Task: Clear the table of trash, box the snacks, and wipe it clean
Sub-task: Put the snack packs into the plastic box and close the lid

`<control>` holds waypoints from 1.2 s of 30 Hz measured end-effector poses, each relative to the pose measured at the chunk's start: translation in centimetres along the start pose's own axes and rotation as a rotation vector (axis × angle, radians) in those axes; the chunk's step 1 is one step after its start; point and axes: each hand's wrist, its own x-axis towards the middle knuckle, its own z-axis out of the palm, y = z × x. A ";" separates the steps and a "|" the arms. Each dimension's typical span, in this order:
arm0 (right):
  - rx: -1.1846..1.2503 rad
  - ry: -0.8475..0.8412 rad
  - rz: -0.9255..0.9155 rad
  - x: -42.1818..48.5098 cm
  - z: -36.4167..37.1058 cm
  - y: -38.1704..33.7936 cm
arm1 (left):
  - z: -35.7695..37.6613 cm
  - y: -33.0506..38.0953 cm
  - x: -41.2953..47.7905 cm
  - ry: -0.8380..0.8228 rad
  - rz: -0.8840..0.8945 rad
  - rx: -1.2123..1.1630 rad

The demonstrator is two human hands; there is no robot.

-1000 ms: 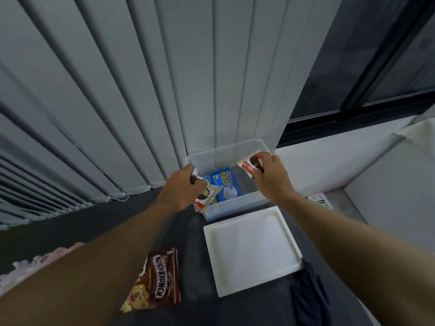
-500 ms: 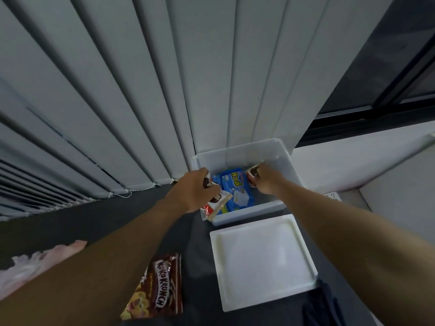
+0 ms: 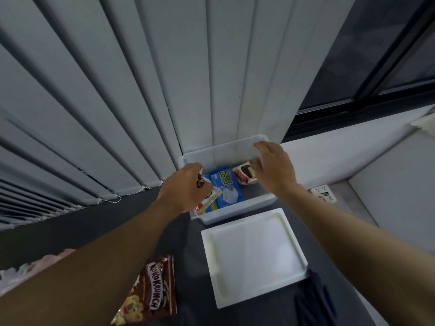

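Observation:
A clear plastic box (image 3: pixel 237 212) stands on the dark table against the blinds. Inside it lie a blue snack packet (image 3: pixel 227 186) and, to its right, a red-and-white chocolate pie packet (image 3: pixel 244 176). My left hand (image 3: pixel 186 189) is over the box's left end, shut on another red-and-white snack packet (image 3: pixel 207 203) that tilts down into the box. My right hand (image 3: pixel 274 168) hovers over the box's right end with fingers spread and nothing in it. The white box lid (image 3: pixel 254 255) lies flat in front of the box.
A brown Koko Krunch bag (image 3: pixel 153 290) lies at the near left. A dark blue cloth (image 3: pixel 313 300) sits beside the lid at the near right, something pink (image 3: pixel 35 267) at the far left edge, and a wall socket (image 3: pixel 323 194) right of the box.
My right hand has let its snack packet go into the box's right end and lifted open above it. The left hand has lowered its packet further into the box.

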 end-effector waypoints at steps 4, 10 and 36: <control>-0.010 -0.080 0.151 -1.7 -0.4 2.3 | 0.4 1.0 1.3 0.001 0.037 -0.074; 0.230 -0.173 0.307 -2.6 0.4 3.3 | 2.4 3.0 4.4 -0.164 -0.002 -0.144; 0.254 -0.106 0.411 -2.6 0.6 3.1 | 13.7 6.4 9.4 -0.573 0.308 0.539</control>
